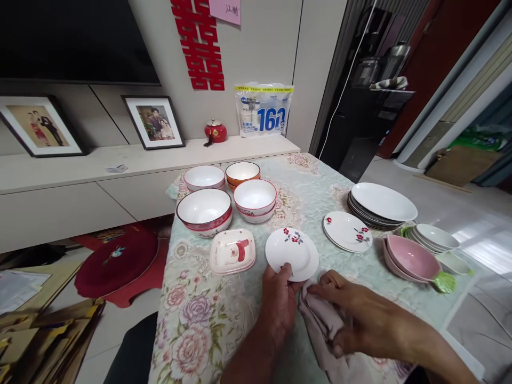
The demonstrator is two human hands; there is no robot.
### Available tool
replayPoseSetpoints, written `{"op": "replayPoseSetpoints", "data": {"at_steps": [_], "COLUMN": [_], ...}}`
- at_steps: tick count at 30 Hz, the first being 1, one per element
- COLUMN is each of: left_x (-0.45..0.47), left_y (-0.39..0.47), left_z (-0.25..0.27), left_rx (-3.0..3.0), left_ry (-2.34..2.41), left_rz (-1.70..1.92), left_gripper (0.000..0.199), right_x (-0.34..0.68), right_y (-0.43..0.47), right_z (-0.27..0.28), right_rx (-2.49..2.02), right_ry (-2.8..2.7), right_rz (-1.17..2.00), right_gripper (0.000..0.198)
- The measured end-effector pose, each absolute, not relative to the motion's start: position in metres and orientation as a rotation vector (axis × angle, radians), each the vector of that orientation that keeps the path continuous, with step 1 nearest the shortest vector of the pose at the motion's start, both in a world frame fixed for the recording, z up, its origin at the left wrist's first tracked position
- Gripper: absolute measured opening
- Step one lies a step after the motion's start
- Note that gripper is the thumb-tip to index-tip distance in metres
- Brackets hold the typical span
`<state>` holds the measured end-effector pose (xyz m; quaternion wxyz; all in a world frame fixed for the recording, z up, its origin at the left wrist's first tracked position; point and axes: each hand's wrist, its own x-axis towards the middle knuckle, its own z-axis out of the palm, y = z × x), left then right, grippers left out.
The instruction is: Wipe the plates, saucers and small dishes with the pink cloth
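Observation:
A white plate [291, 250] with red flowers on its rim is in the middle of the table. My left hand [279, 292] grips its near edge, the thumb on top. At the plate's near right, my right hand [340, 306] is closed on a greyish-pink cloth [322, 314], whose loose end hangs down toward the front. Left of the plate lies a small stack of square dishes [233, 252] with a bear in a red scarf. More flowered plates [347, 231] are stacked to the right.
Bowls stand in stacks behind, among them a red-rimmed bowl [255, 196] and a dark-rimmed bowl [204, 208]. Large white plates [384, 201], pink bowls [413, 258] and pale green-handled bowls [436, 236] line the right side. A flowered tablecloth [192, 314] covers the table.

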<state>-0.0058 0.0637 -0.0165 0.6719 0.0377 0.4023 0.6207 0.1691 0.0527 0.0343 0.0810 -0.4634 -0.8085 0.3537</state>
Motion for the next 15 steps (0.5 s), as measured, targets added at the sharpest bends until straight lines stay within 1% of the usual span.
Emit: {"op": "replayPoseSetpoints", "data": {"at_steps": [2,3,4,6,7,9,11,12,15], "left_x": [-0.006,-0.005,-0.005,-0.006,-0.006,-0.006,-0.006,-0.006,-0.007], "left_y": [0.064,0.063,0.063,0.062,0.062,0.062,0.061,0.062,0.062], "left_z": [-0.016,-0.016,-0.015,-0.015,-0.014,-0.014,-0.013,-0.013,-0.012], "left_rx": [0.099,0.112,0.127,0.157,0.170,0.193,0.209,0.216,0.250], "left_ry": [0.902,0.903,0.901,0.899,0.900,0.912,0.928,0.930,0.910], "left_rz": [1.399,1.399,1.403,1.404,1.396,1.369,1.352,1.355,1.361], "left_gripper": [0.054,0.054,0.054,0.057,0.058,0.062,0.065,0.067,0.069], "right_x": [0.157,0.153,0.152,0.158,0.163,0.174,0.178,0.177,0.161], "right_y": [0.048,0.050,0.054,0.066,0.074,0.088,0.101,0.107,0.120], "right_z": [0.034,0.034,0.035,0.036,0.037,0.038,0.034,0.031,0.017], "right_rx": [-1.397,-1.337,-1.251,-1.044,-1.002,-1.064,-1.201,-1.279,-1.477], "right_ry": [-2.469,-2.484,-2.481,-2.386,-2.272,-1.924,-1.673,-1.633,-1.801], "right_rz": [0.979,1.015,1.102,1.390,1.516,1.603,1.509,1.399,0.913], "right_gripper": [0.051,0.044,0.039,0.031,0.028,0.027,0.031,0.032,0.030]}}
